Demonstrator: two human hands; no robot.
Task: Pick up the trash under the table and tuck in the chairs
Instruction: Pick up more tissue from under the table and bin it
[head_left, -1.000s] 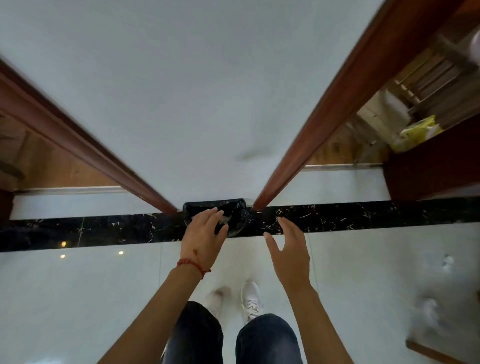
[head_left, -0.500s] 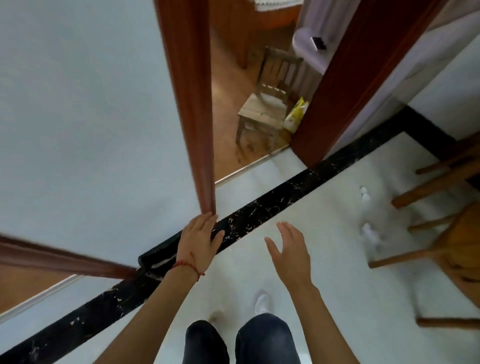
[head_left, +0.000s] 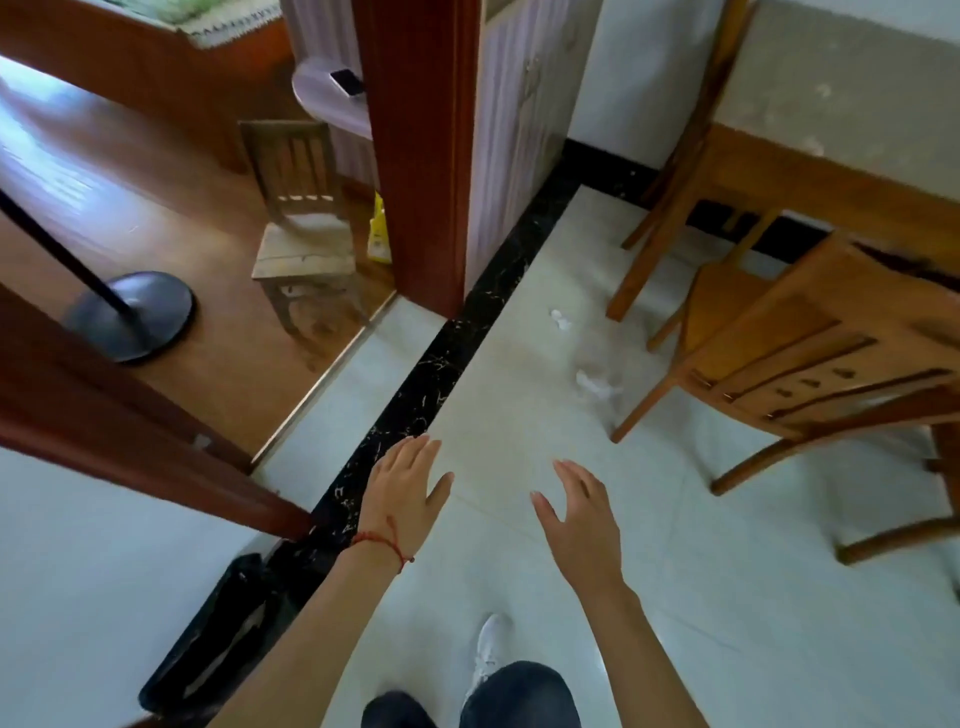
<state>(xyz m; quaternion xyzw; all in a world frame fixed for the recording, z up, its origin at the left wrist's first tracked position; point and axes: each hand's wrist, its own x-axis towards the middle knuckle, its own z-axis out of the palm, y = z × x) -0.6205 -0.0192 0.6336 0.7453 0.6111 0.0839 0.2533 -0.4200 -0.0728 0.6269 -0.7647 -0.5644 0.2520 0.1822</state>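
Two crumpled white tissues lie on the pale tile floor: a small one (head_left: 560, 319) and a larger one (head_left: 595, 383) closer to me, both beside the legs of a wooden chair (head_left: 779, 364) that stands pulled out from the wooden table (head_left: 831, 176) at the right. My left hand (head_left: 402, 493), with a red string at the wrist, and my right hand (head_left: 582, 519) hover in front of me above the floor, both empty with fingers apart, well short of the tissues.
A black trash bin (head_left: 218, 634) stands at the lower left by the white wall. A red-brown door frame (head_left: 415, 156) opens to a room with a small wooden chair (head_left: 301, 228), a yellow bag (head_left: 376, 234) and a lamp stand's black base (head_left: 130, 312).
The view has swung right, away from the black bin toward the table and chair. My left hand has come off the bin; both hands stay raised and empty.
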